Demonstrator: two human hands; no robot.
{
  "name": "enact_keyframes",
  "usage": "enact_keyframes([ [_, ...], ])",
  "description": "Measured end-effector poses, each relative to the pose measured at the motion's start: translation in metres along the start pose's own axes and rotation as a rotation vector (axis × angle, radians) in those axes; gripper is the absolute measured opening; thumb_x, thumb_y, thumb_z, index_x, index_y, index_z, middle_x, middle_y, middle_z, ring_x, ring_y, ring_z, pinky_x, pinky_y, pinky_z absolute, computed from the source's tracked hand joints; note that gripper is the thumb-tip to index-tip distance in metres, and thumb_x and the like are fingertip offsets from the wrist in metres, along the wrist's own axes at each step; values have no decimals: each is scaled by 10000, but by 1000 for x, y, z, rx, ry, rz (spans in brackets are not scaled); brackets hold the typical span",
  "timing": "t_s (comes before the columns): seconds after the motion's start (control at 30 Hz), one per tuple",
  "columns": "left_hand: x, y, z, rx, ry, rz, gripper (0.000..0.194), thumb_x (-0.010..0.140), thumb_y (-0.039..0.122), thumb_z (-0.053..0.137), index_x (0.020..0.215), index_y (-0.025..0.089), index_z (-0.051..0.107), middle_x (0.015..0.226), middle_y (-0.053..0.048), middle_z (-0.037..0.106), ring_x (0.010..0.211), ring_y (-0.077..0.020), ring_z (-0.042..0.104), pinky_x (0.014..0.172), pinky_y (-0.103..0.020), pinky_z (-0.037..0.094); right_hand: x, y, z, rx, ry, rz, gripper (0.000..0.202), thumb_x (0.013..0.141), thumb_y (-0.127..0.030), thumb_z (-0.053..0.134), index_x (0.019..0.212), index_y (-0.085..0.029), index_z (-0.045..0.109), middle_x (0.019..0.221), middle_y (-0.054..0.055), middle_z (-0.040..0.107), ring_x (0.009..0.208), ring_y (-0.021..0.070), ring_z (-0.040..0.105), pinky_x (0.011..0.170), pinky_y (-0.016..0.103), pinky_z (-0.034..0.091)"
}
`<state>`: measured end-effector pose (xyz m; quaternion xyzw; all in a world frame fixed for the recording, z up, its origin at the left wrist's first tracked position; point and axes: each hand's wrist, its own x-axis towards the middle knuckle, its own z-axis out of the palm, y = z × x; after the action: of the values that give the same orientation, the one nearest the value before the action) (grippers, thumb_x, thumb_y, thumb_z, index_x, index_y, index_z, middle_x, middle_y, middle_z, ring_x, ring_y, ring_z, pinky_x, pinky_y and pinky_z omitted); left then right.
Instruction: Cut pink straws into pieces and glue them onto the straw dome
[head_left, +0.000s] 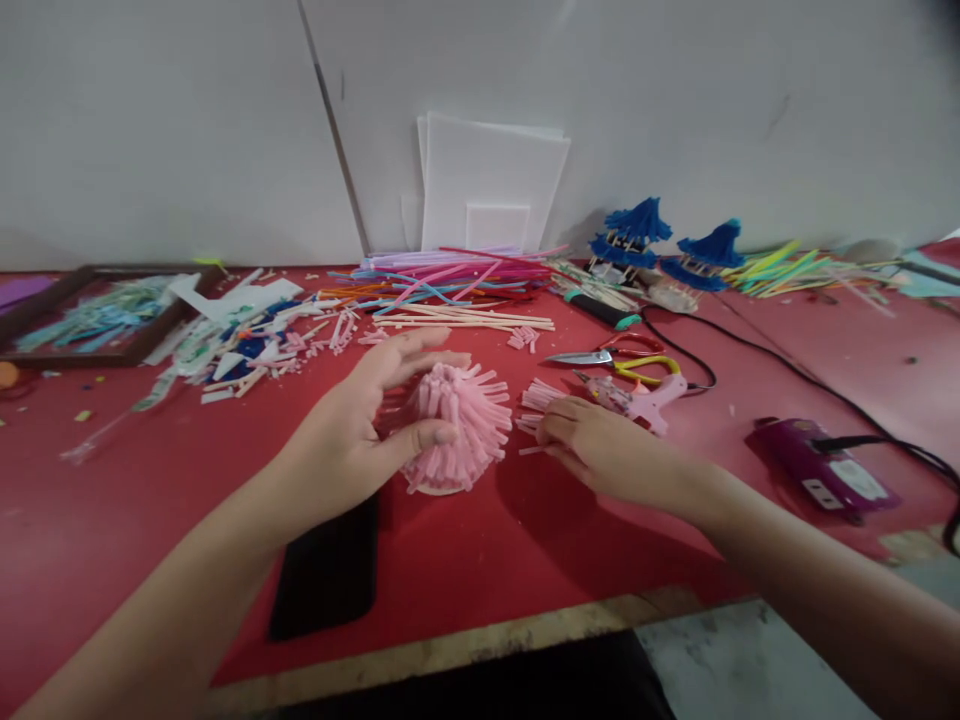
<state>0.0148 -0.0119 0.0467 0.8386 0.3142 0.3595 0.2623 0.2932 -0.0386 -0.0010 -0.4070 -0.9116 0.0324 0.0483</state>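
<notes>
My left hand point(352, 420) is curved around a cone point(457, 430) of short pink pipe cleaner pieces, thumb on the near side and fingers on the far side. The cone stands upright on a pale round base, which peeks out at the bottom. To its right, my right hand point(592, 435) has its fingers closed down on a small bunch of cut pink pipe cleaner pieces point(544, 395). Its fingertips are partly hidden, and some pieces stick out to the left of them. A few more pink pieces point(523, 339) lie behind the two hands.
Scissors point(592, 358) and a pink glue gun point(637, 400) lie just beyond my right hand. A black phone point(326, 580) is below my left wrist. Scraps point(255, 345), pipe cleaners point(450, 275), blue-roofed models point(634, 235) and a purple power box point(821, 470) with a cable surround the work.
</notes>
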Motion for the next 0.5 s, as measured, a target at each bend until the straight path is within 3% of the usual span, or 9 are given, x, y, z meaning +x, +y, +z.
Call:
enact_keyframes([
  [0.07, 0, 1, -1, -9, 43, 47, 467, 895, 322, 621, 1336, 252, 485, 1344, -117, 592, 1252, -272, 570, 998, -400, 509, -1, 3, 1, 60, 9, -10, 267, 882, -56, 427, 962, -140, 667, 1046, 128, 696, 1026, 228, 639, 918, 403, 512],
  [0.17, -1, 6, -1, -29, 197, 85, 428, 909, 313, 596, 1325, 247, 519, 1296, -94, 622, 1250, -279, 554, 1077, -467, 424, -1, 3, -2, 157, 130, 46, 256, 848, -43, 421, 933, -146, 639, 964, 113, 687, 945, 220, 642, 872, 412, 523],
  [0.27, -1, 18, 0, 36, 301, 96, 336, 872, 224, 641, 1204, 265, 624, 1184, -30, 677, 1142, -240, 607, 1040, -416, 451, 4, -6, -13, 281, 416, 190, 188, 888, -93, 408, 918, -166, 579, 866, 66, 656, 798, 175, 624, 740, 355, 536],
  [0.37, 4, 31, 4, 80, 277, 120, 317, 845, 198, 676, 1142, 307, 655, 1090, 23, 705, 1057, -214, 636, 965, -376, 487, 15, -24, -34, 745, 706, 227, 69, 899, -171, 507, 920, -197, 568, 771, -9, 618, 657, 106, 584, 607, 247, 505],
  [0.4, 6, 34, 5, 84, 262, 120, 326, 844, 207, 682, 1149, 319, 650, 1099, 31, 704, 1047, -211, 637, 947, -375, 493, 19, -31, -41, 959, 709, 199, 58, 885, -178, 540, 921, -202, 580, 742, -26, 611, 621, 91, 575, 568, 222, 492],
  [0.5, 12, 43, 7, 115, 276, 165, 313, 848, 201, 685, 1123, 347, 657, 1037, 56, 719, 963, -187, 650, 873, -371, 514, 29, -49, -59, 1508, 528, 134, 66, 842, -151, 572, 856, -197, 617, 653, -54, 589, 516, 61, 532, 486, 186, 463],
])
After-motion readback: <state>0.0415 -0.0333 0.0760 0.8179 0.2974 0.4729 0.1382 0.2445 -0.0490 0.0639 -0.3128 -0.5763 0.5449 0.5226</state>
